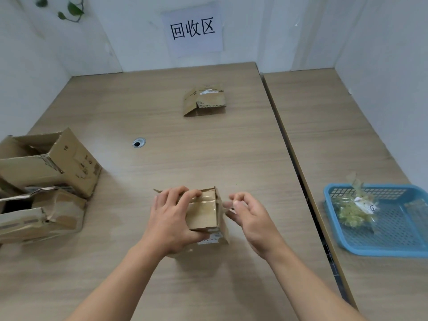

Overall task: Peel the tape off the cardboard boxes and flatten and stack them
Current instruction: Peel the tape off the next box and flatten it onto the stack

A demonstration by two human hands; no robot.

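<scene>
Left hand [171, 220] grips box [204, 215]; right hand [251, 217] pinches tape [227, 205].

White walls [382, 42] surround a wood-grain worktop [162, 112] and a second worktop [335, 126] just beside it. A paper sign [192, 30] hangs on the back wall, with green leaves [69, 9] upper left.

Small cardboard box [203, 214]: upright, glossy clear tape [205, 201] across top, loose end lifted at right edge. Flattened box [205, 100] well behind it. Torn open box [53, 158] and crushed open box [44, 212] left of it, touching.
</scene>
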